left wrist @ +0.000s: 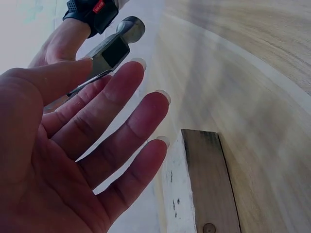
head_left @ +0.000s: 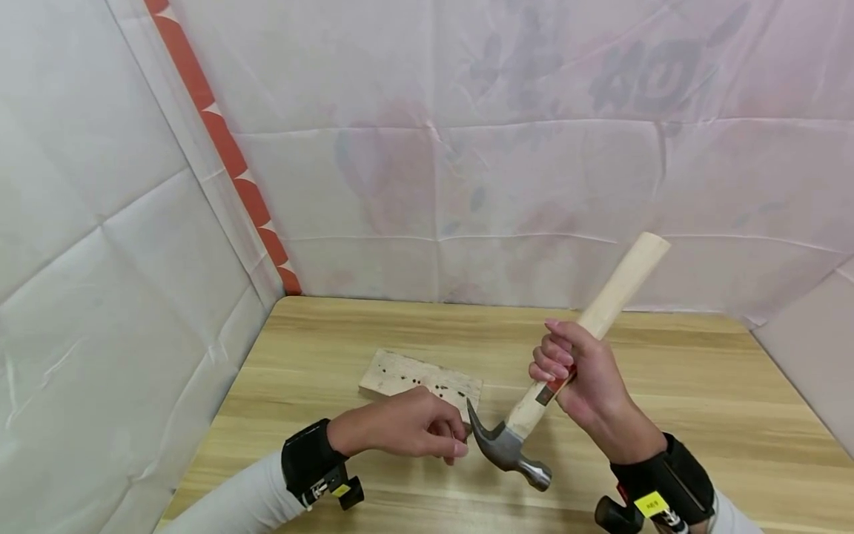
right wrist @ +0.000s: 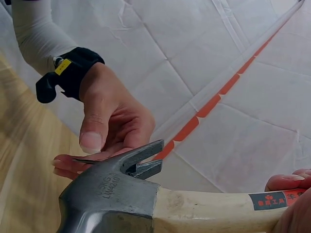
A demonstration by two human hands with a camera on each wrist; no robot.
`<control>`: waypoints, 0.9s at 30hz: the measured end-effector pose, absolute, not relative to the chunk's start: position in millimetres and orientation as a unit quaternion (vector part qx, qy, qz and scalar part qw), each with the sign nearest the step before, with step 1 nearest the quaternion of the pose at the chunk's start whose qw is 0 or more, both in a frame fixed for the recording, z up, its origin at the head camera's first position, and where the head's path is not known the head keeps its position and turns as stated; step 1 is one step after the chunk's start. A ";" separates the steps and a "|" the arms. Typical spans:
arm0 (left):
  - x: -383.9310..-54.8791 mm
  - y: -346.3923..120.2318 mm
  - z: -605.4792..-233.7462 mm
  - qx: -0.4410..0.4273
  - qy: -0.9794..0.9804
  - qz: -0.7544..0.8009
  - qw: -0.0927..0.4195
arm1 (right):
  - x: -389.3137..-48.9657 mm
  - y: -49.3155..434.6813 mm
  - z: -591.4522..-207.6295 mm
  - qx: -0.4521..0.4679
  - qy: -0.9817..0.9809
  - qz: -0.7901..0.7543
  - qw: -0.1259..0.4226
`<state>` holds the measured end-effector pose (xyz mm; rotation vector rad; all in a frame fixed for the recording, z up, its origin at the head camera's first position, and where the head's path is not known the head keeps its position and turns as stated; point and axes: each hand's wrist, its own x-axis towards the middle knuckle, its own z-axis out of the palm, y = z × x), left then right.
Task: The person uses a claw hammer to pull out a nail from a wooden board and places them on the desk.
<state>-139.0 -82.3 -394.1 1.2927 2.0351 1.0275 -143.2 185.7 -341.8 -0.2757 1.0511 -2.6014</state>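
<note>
Hammer (head_left: 527, 426) sits clamped in my right hand (head_left: 587, 378), head down with the handle slanting up-right, its claw touching my relaxed left hand (head_left: 407, 424) beside the nail-studded wood block (head_left: 420, 382).

Your right hand (head_left: 587, 374) has pink-painted nails, and under its fingers the hammer (head_left: 567, 371) shows a pale cream wooden handle with a small red-and-black label, while beyond your fingertips the head is dull grey steel with stamped lettering. Just past the fingers of your left hand (head_left: 407, 426) lies a light, whitish wood block (head_left: 420, 382) speckled with dark dots, darker brown along its edge, on a honey-yellow table (head_left: 700, 386) streaked with paler grain. Both your wrists carry black straps with yellow tags above white sleeves, and behind your fingers hang creased white sheets (head_left: 100, 222), one with faded pink and grey-blue flowers, crossed by an orange-and-white scalloped strip (head_left: 227, 148).
</note>
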 end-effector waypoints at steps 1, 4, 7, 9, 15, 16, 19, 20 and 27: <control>-139.0 -82.1 -393.6 0.478 0.753 0.375 0.254 | -143.1 185.4 -341.6 -0.097 0.369 -0.910 0.160; -138.6 -81.8 -392.6 0.480 0.758 0.364 0.250 | -142.7 184.7 -341.6 -0.105 0.363 -0.911 0.164; -137.7 -81.7 -392.2 0.481 0.757 0.361 0.255 | -141.6 184.0 -342.2 -0.106 0.364 -0.910 0.168; -136.8 -81.7 -391.9 0.485 0.755 0.359 0.255 | -140.6 183.5 -342.3 -0.105 0.366 -0.909 0.170; -136.0 -82.0 -389.0 0.488 0.753 0.367 0.245 | -138.3 183.0 -340.7 -0.115 0.379 -0.902 0.171; -136.0 -82.0 -388.1 0.486 0.753 0.370 0.245 | -138.0 182.9 -340.3 -0.114 0.382 -0.901 0.169; -135.9 -82.1 -386.1 0.479 0.753 0.379 0.247 | -136.8 182.2 -339.7 -0.107 0.390 -0.899 0.167; -135.7 -82.2 -385.8 0.477 0.753 0.380 0.247 | -136.2 181.8 -339.6 -0.102 0.393 -0.899 0.166; -131.5 -84.5 -383.7 0.472 0.747 0.399 0.246 | -130.7 180.1 -339.9 -0.085 0.403 -0.896 0.167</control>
